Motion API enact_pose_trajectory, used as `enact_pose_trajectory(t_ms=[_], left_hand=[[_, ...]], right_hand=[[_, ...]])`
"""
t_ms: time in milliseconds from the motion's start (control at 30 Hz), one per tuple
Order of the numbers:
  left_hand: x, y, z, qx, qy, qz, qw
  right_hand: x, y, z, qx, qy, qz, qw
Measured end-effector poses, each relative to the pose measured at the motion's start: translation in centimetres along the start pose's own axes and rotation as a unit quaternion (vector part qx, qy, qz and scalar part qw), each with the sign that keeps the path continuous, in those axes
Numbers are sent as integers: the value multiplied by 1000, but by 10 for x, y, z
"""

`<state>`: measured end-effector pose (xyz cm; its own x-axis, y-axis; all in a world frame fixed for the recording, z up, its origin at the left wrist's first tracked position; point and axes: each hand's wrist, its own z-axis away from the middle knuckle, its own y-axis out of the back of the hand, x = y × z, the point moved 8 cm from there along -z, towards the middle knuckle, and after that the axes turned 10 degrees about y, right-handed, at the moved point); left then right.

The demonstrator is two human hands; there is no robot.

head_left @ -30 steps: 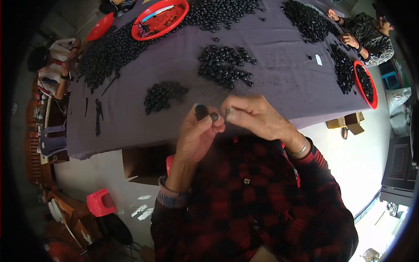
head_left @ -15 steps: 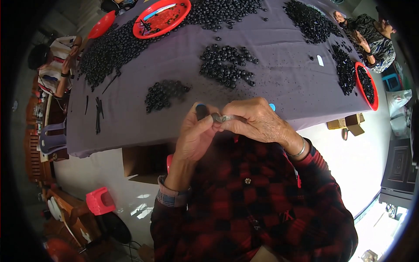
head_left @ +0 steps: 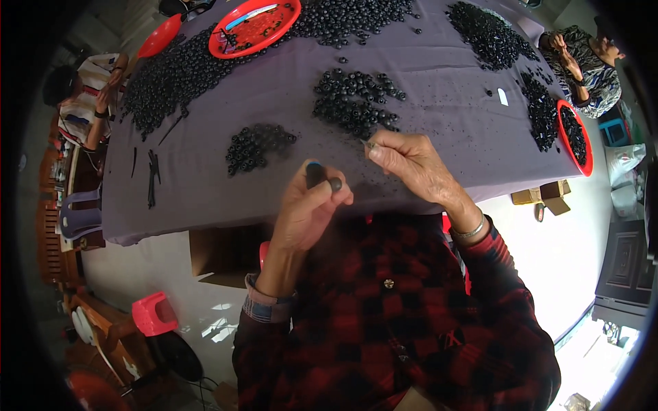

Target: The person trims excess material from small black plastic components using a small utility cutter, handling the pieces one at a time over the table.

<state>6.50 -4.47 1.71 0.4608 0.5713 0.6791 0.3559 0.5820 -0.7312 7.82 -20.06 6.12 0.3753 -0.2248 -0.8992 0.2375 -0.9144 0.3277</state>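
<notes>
Black rubbery rings lie in heaps on the grey-purple tablecloth point(head_left: 425, 89), the nearest small heap point(head_left: 257, 145) at eleven o'clock from the left hand point(head_left: 308, 209). That hand's fingers are curled together, thumb and forefinger clamped on a dark cylindrical piece point(head_left: 317, 176) with a small black ring point(head_left: 336, 183) at its tip. At two o'clock from it, just apart, the right hand point(head_left: 415, 164) pinches a tiny thin part point(head_left: 369, 144) between closed thumb and fingertip; what it is, I cannot tell. A larger heap of rings point(head_left: 356, 101) sits at twelve o'clock from the right hand.
</notes>
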Motion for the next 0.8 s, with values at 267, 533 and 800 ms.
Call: enact_pose_trajectory(t_ms=[267, 533, 800], left_hand=[[-16, 1, -3, 4, 69, -28, 997], [2, 27, 7, 87, 86, -118, 985], [84, 85, 23, 379, -102, -599, 698]], right_hand=[[-32, -40, 2, -28, 146, -44, 988], [-9, 14, 1, 42, 88, 328, 939], [48, 56, -1, 89, -21, 393, 915]])
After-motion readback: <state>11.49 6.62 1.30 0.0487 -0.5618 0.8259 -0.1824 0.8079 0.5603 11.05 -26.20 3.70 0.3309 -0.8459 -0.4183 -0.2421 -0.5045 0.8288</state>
